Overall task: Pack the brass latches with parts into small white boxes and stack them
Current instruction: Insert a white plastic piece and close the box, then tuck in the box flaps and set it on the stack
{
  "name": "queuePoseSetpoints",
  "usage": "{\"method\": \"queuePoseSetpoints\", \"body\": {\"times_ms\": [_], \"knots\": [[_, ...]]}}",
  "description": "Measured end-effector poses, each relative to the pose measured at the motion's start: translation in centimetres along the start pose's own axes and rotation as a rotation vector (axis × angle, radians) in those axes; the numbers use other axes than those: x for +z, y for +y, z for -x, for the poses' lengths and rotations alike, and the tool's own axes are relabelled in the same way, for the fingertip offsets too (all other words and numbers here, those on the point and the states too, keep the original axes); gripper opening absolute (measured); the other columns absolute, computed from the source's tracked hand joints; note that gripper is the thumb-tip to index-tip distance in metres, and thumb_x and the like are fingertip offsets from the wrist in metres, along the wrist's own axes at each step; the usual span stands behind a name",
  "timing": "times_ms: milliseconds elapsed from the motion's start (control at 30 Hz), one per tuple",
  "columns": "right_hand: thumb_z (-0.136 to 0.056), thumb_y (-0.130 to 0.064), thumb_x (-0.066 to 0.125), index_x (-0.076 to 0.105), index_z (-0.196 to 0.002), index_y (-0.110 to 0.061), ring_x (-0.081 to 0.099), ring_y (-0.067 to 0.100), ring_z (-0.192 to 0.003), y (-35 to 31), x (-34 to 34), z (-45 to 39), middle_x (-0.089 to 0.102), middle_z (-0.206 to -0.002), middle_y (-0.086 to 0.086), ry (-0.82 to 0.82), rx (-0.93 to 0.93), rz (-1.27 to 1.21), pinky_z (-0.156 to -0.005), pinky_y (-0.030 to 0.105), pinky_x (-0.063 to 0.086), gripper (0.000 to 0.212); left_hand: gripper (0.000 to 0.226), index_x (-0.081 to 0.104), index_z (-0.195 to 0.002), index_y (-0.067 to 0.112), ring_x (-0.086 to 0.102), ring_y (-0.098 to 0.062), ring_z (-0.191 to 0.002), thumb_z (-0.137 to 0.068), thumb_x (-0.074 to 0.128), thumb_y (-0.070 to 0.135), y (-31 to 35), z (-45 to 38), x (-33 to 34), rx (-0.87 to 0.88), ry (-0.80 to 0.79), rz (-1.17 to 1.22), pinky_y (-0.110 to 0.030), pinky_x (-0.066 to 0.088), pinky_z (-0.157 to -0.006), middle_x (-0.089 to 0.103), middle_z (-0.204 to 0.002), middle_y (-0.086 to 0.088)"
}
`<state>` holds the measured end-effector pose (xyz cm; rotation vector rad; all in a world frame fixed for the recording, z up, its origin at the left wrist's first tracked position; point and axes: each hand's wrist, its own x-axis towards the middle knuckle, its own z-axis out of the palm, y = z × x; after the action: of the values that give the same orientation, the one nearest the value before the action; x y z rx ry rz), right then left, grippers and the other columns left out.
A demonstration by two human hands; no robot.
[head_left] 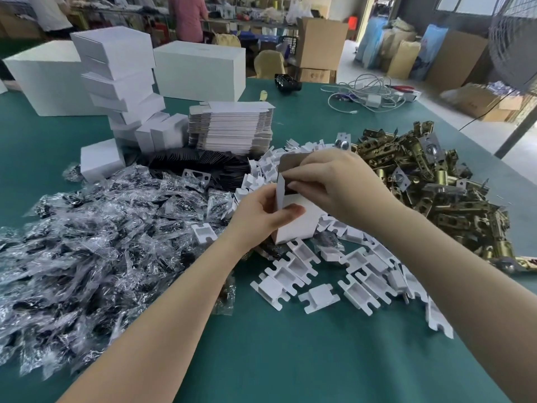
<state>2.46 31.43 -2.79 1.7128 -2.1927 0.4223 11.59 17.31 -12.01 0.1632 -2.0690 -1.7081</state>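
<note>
— Above the green table [290, 359], mid-frame: status of the small white box [299, 219]?
— Upright, long axis vertical, open flaps facing up. Left hand [261, 212] pinches its side; right hand [334, 184] fingers curl over the top flap.
— Markings?
— None legible. Brass latches [436, 184] heaped right.

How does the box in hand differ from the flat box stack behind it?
The small white box is folded up, top flap open, gripped by the left hand and right hand. The flat box stack is unfolded blanks lying piled on the green table, untouched. Both are white card.
</note>
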Motion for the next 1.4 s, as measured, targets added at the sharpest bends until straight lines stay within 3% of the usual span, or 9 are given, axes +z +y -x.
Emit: {"method": "queuePoseSetpoints", "body": {"times_ms": [67, 233, 367, 467, 700, 867, 1033, 1167, 1400], "knots": [[-0.092, -0.025, 0.067, 0.075, -0.106, -0.015, 0.059, 0.027, -0.094, 0.0, 0.3, 1.0, 0.07, -0.097, 0.004, 0.132, 0.098, -0.09, -0.087, 0.04, 0.045, 0.019, 0.021, 0.067, -0.099, 0.03, 0.064, 0.0, -0.079, -0.085, 0.078, 0.02, 0.2, -0.3, -0.3, -0.02, -0.049, -0.074, -0.018, 0.051, -0.074, 0.07, -0.084, 0.02], [-0.099, -0.036, 0.049, 0.078, -0.098, -0.022, 0.054, 0.024, -0.109, -0.1, 1.5, 2.0, 0.071, -0.103, -0.006, 0.024, 0.114, 0.078, -0.095, 0.036, 0.029, 0.032, 0.051, 0.049, -0.124, 0.038, 0.061, 0.005, -0.092, -0.083, 0.08, 0.031, 0.9, 0.2, 0.1, 0.087, 0.101, -0.18, -0.014, 0.051, -0.081, 0.058, -0.105, 0.026], [-0.091, -0.028, 0.068, 0.067, -0.118, -0.018, 0.055, 0.016, -0.108, 0.0, 2.7, 2.9, 0.063, -0.114, -0.005, 0.398, 0.375, -0.25, -0.096, 0.024, 0.034, 0.029, 0.041, 0.048, -0.124, 0.036, 0.064, -0.003, -0.103, -0.09, 0.07, 0.03, 0.8, 1.0, 0.0, 0.374, 0.29, -0.213, -0.014, 0.052, -0.079, 0.055, -0.115, 0.028], [-0.091, -0.025, 0.069, 0.061, -0.116, -0.028, 0.061, -0.001, -0.093, -0.2, 3.9, 3.4, 0.061, -0.101, -0.022, 0.392, 0.581, -0.628, -0.083, 0.022, 0.053, 0.027, 0.032, 0.064, -0.124, 0.024, 0.061, 0.004, -0.108, -0.093, 0.069, 0.019, 0.4, 0.9, -0.1, 0.442, 0.315, -0.331, -0.009, 0.049, -0.084, 0.056, -0.121, 0.021], [-0.092, -0.016, 0.068, 0.062, -0.113, -0.033, 0.065, -0.002, -0.09, 0.4, 5.0, 4.0, 0.067, -0.099, -0.023, 0.498, 0.535, -0.769, -0.078, 0.015, 0.051, 0.028, 0.023, 0.072, -0.117, 0.014, 0.053, 0.007, -0.117, -0.098, 0.059, 0.019, 0.4, 0.6, 0.0, 0.424, 0.278, -0.422, -0.008, 0.045, -0.09, 0.064, -0.12, 0.006], [-0.092, -0.017, 0.068, 0.068, -0.099, -0.037, 0.064, -0.006, -0.09, -0.4, 5.8, 4.2, 0.07, -0.091, -0.025, 0.6, 0.573, -0.825, -0.073, 0.014, 0.05, 0.021, 0.02, 0.071, -0.113, 0.022, 0.057, 0.0, -0.119, -0.101, 0.055, 0.019, 0.9, 0.6, 0.0, 0.362, 0.233, -0.331, -0.017, 0.044, -0.101, 0.064, -0.12, 0.015], [-0.094, -0.014, 0.065, 0.072, -0.095, -0.027, 0.062, -0.01, -0.096, -0.1, 5.8, 4.2, 0.07, -0.104, -0.014, 0.514, 0.548, -0.858, -0.078, 0.015, 0.05, 0.015, 0.023, 0.068, -0.104, 0.036, 0.059, 0.009, -0.11, -0.1, 0.055, 0.017, 2.0, 0.7, 0.2, 0.3, 0.239, -0.2, -0.007, 0.045, -0.086, 0.062, -0.111, 0.038], [-0.093, -0.009, 0.066, 0.056, -0.115, -0.036, 0.068, 0.004, -0.088, 0.5, 5.1, 3.7, 0.071, -0.099, -0.007, 0.473, 0.557, -1.105, -0.079, 0.018, 0.051, 0.037, 0.038, 0.055, -0.119, 0.041, 0.065, 0.001, -0.105, -0.096, 0.064, 0.012, 2.1, 0.9, 0.6, 0.23, 0.287, -0.007, -0.012, 0.049, -0.084, 0.066, -0.115, 0.016], [-0.092, -0.005, 0.064, 0.065, -0.102, -0.024, 0.064, 0.0, -0.09, 1.9, 5.5, 4.4, 0.069, -0.109, 0.0, 0.393, 0.296, -0.656, -0.076, 0.021, 0.054, 0.021, 0.021, 0.068, -0.109, 0.027, 0.061, -0.007, -0.111, -0.097, 0.062, 0.012, 1.6, 0.6, -0.5, 0.37, 0.168, -0.271, -0.022, 0.053, -0.088, 0.065, -0.116, 0.011]]}}
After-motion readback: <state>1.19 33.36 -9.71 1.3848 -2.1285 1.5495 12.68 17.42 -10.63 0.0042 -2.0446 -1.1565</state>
